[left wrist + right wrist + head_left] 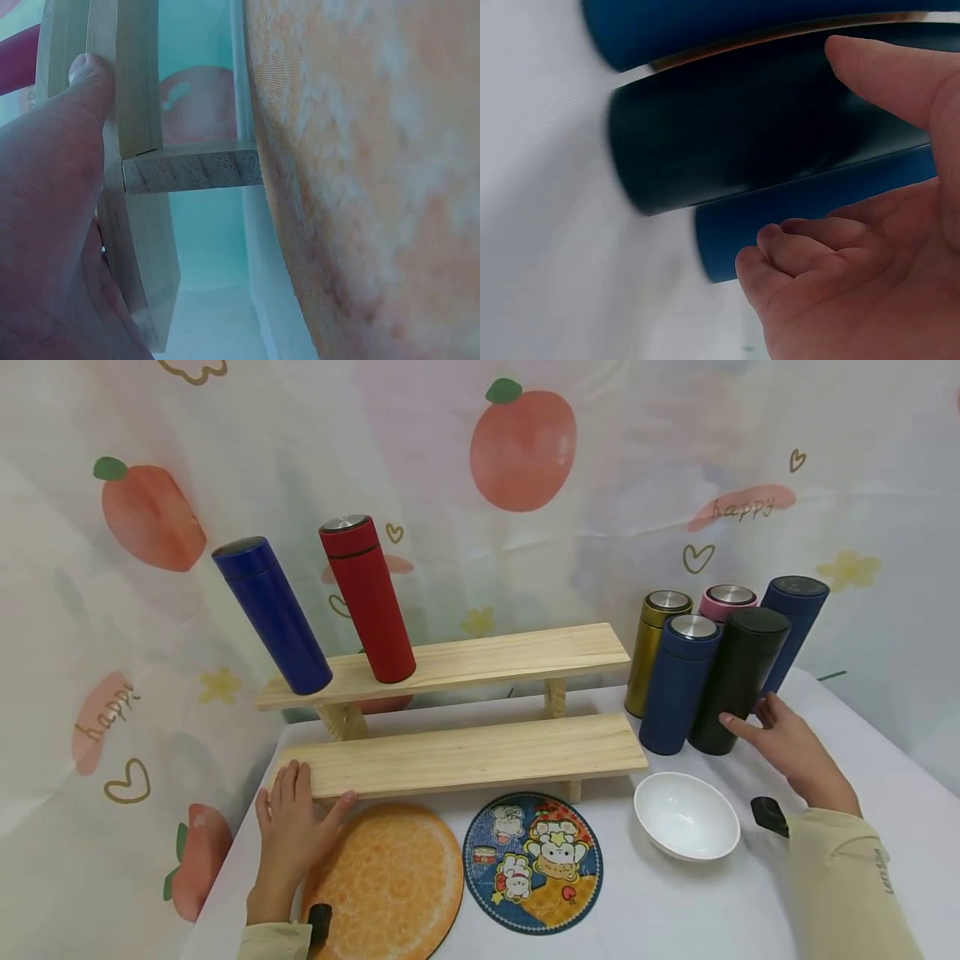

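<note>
My left hand [292, 827] rests on the left end of the lower board [465, 756] of a two-step wooden stand, thumb by its front edge. At the right, my right hand [795, 747] is beside a black thermos [738, 685], its thumb on or close to the thermos's side. In the right wrist view, the fingers [802, 255] are spread from the thumb, in front of a blue thermos [780, 221]. Another blue thermos [678, 689] stands left of the black one. Behind these are a gold thermos [641, 660] and a pink thermos [727, 597].
On the upper board [517, 656] stand a blue thermos [273, 618] and a red thermos [369, 602]. An orange round mat [390, 877], a cartoon round mat [532, 860] and a white bowl [686, 814] lie in front. A patterned cloth [600, 560] hangs behind.
</note>
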Demonstrator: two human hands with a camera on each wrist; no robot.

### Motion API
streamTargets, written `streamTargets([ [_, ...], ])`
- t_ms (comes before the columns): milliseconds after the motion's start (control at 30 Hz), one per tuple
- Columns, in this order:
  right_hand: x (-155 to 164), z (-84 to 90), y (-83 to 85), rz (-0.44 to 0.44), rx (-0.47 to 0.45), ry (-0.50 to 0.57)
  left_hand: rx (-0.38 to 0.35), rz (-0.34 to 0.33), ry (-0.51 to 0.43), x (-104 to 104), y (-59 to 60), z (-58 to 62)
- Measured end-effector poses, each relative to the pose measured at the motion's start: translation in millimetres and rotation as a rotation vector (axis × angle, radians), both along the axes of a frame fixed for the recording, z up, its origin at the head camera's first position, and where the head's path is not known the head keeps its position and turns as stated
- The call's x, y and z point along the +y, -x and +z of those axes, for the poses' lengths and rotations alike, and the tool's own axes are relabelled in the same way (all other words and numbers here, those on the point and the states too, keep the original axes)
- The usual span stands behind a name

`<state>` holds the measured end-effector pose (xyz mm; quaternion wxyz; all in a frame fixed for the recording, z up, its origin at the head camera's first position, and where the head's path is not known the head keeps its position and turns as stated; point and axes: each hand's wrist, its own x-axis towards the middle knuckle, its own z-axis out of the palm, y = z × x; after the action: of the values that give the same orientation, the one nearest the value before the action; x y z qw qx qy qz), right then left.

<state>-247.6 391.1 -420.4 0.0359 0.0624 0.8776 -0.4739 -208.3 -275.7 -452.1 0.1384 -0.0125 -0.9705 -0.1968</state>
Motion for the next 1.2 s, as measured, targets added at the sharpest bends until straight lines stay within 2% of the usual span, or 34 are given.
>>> streamTargets([
  [167,-8,25.8,-9.5,-0.037,0.099,-0.049,0.002,0.001,0.001,1,-1.3,-0.8],
  [433,-31,69.8,-32.7,-0.152,0.259,-0.116,0.012,-0.003,-0.004,1,-0.8,-0.9],
  [567,-47,85.5,-41.5,-0.181,0.327,-0.129,0.008,0.002,-0.002,1,-0.7,-2.5],
  [867,-87,96.4,-45.3,-0.146,0.467,-0.167,0.006,0.003,-0.010,1,-1.5,-1.8],
  [1033,-106,95.7,-45.2,-0.124,0.494,-0.165,0.001,-0.008,-0.014,1,-0.1,-1.9],
  [1200,-131,97.1,-42.3,-0.080,0.527,-0.132,0.030,-0.013,-0.012,1,1.1,-0.3],
])
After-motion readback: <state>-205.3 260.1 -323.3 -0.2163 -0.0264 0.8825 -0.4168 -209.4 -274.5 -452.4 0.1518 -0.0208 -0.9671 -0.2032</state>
